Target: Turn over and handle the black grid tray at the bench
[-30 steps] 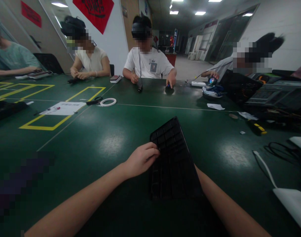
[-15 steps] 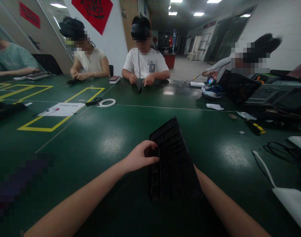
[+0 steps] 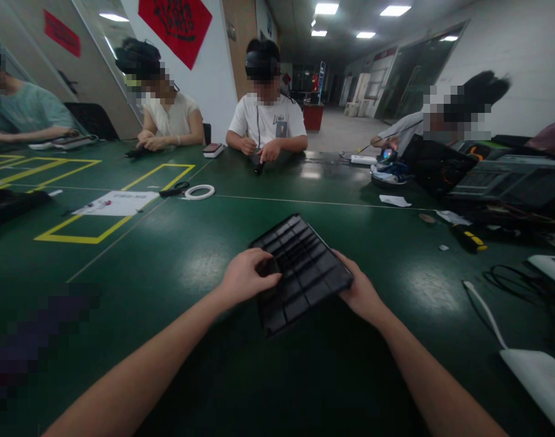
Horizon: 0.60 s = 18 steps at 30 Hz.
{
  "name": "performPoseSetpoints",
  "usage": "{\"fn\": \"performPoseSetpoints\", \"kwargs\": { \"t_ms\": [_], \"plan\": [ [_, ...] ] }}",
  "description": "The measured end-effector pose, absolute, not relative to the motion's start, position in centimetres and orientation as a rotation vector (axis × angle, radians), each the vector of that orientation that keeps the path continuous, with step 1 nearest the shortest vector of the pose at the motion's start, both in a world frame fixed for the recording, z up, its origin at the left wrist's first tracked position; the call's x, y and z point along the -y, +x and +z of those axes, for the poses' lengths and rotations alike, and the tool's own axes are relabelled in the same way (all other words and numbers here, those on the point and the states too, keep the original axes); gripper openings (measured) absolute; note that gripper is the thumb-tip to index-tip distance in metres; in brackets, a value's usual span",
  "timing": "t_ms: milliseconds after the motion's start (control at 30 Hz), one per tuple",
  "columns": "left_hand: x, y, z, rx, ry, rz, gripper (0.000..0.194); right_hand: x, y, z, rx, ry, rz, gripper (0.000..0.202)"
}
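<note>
A black tray with a grid of compartments is tilted above the green table, its gridded face turned up toward me. My right hand grips its right edge, the fingers partly hidden behind it. At the tray's left side, my left hand is closed in a pinch, thumb and fingers around something dark. Whether that is a separate small piece or part of the tray I cannot tell. What lies inside the compartments is too dark to make out.
Several people sit around the green table. A white tape roll, scissors and a paper sheet lie at the left. To the right are a yellow-and-black tool, black cables and a white device.
The tray has turned and tipped flatter, its lower end rising. My right hand has come into view at its right edge. My left hand has shifted slightly left, still pinching.
</note>
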State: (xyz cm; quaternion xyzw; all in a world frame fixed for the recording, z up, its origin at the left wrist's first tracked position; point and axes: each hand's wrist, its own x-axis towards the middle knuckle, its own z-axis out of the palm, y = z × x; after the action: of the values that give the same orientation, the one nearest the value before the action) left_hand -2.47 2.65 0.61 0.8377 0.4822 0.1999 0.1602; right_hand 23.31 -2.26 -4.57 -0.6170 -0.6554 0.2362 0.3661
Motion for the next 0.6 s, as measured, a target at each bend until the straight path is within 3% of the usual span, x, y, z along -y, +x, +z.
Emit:
{"fn": "performPoseSetpoints", "kwargs": {
  "t_ms": [200, 367, 600],
  "plan": [
    [-6.9, -8.1, 0.9, -2.220, 2.232, 0.276, 0.044, 1.1, 27.3, -4.2, 1.495, -2.061, 0.227, 0.065],
    [-8.0, -9.9, 1.3, -2.384, 2.062, 0.046, 0.049, 1.0, 27.5, -4.6, 1.430, -2.250, 0.007, 0.073],
    [-5.9, -6.1, 0.6, -2.183, 2.263, 0.181, 0.046, 1.0, 25.7, -5.0, 1.504, -1.997, 0.433, 0.065]
  ]
}}
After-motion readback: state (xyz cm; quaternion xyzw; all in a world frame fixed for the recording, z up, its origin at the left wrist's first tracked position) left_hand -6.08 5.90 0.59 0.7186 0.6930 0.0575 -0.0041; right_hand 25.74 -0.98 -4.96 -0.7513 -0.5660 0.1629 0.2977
